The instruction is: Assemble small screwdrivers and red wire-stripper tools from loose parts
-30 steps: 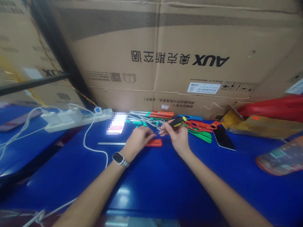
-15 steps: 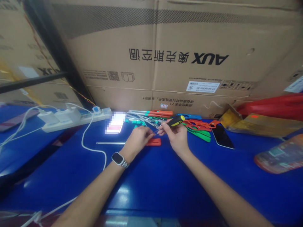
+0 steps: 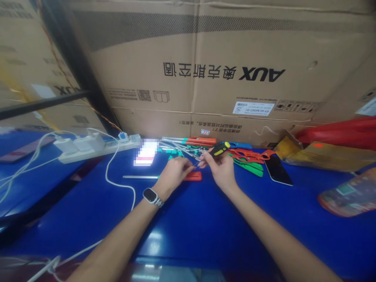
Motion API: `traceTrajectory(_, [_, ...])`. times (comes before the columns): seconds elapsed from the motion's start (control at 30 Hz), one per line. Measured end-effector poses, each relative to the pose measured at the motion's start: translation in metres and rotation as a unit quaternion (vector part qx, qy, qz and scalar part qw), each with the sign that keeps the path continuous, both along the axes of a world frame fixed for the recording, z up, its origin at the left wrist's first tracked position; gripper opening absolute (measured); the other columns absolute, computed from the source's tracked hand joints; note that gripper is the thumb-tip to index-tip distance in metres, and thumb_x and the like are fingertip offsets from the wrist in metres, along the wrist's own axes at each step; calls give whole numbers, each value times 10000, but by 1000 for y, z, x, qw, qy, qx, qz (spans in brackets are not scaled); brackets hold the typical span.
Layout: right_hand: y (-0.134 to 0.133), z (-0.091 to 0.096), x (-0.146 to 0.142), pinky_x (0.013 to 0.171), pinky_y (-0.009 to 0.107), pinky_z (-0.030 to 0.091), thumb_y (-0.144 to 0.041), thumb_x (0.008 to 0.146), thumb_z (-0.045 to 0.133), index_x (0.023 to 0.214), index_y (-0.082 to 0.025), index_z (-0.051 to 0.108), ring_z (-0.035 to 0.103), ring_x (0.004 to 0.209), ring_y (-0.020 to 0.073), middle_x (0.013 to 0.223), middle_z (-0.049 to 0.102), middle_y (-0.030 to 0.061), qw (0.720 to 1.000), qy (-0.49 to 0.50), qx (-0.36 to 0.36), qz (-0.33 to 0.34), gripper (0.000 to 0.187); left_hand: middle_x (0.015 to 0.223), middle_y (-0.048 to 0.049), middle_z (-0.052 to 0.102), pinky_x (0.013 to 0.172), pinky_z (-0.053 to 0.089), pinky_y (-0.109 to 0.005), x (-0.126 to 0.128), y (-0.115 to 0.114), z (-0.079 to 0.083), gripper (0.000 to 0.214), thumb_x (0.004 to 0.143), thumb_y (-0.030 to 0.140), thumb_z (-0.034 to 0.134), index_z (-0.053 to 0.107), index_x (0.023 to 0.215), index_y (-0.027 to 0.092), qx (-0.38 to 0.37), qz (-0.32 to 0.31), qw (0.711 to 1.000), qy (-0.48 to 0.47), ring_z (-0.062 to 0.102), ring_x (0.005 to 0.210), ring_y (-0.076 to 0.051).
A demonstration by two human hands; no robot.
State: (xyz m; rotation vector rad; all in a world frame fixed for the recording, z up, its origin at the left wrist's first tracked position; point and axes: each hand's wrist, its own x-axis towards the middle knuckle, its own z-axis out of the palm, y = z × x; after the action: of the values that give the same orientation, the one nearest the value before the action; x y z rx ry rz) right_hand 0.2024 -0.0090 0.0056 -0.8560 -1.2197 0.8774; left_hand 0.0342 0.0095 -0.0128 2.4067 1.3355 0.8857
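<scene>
Screwdriver [image 3: 220, 149] steeper (in right fingers [image 3: 209, 159])

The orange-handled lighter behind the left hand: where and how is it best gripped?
Probably by the orange handle, at its exposed right end, coming from the right: it is broader than the thin metal tube, which points left, and the left hand hides the middle.

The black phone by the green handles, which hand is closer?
Right. The right hand is left of the black phone, across the green handles; the left hand is farther left, beyond the right hand.
</scene>
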Motion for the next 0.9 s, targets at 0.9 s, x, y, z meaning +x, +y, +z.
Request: traceTrajectory(0.9, [0,-2,-1,579,273,610,-470,783,742,843,-177,606,710,585,175,718,714,34,1000,-22,-5,17,329,832,-63,680,697,440,-286,3,-4,3,103,908,199,619,680,836,158,1,13,998,60,614,739,-186])
